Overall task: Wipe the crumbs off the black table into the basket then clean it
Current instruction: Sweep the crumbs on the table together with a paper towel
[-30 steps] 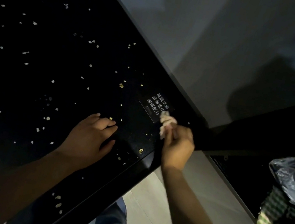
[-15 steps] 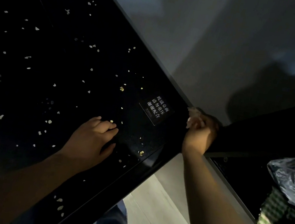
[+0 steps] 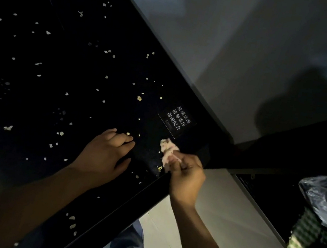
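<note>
At the black table's near edge, close to its corner, the right hand pinched a crumpled pale rag while the left hand rested loose-fingered and empty beside it among scattered crumbs, the checked basket well apart to the right.

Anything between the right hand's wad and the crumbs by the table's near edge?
Nothing visible. The right hand pinches the crumpled wad at the black table edge, right beside the nearest crumbs. The left hand rests on the table further left, beside that patch, not across it.
</note>
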{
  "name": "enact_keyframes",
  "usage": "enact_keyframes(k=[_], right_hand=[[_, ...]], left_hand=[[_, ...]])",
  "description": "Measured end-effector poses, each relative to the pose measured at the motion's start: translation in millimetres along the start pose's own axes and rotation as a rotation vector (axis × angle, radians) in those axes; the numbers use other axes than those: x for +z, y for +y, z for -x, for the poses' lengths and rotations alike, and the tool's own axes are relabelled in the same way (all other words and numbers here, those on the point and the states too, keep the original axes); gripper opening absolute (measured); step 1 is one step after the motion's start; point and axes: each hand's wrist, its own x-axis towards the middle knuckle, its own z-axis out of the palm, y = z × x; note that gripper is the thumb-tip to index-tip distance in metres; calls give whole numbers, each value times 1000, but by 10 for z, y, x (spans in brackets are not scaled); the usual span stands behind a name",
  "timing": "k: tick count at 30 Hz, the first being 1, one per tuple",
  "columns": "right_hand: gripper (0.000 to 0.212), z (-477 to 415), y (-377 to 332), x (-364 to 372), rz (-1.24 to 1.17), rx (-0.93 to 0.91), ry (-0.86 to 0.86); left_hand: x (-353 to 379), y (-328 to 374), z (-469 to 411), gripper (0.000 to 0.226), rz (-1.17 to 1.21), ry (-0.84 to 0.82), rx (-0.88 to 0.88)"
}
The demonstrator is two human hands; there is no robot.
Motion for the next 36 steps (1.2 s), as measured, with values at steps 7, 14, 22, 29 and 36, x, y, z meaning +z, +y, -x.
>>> enact_keyframes(k=[7, 14, 22, 29, 36], right_hand=[[13, -1028, -20, -214, 33, 57, 233], [15, -1095, 45, 53, 101, -110, 81], [15, -94, -55, 230, 36, -242, -173], [9, -711, -94, -213, 8, -108, 143], [10, -887, 44, 4, 123, -140, 103]], left_hand=[[8, 7, 6, 52, -7, -8, 9], [46, -30, 2, 49, -20, 26, 38], [24, -33, 5, 48, -23, 39, 56], [-4, -28, 31, 52, -19, -30, 37], [-3, -3, 41, 54, -4, -19, 23]])
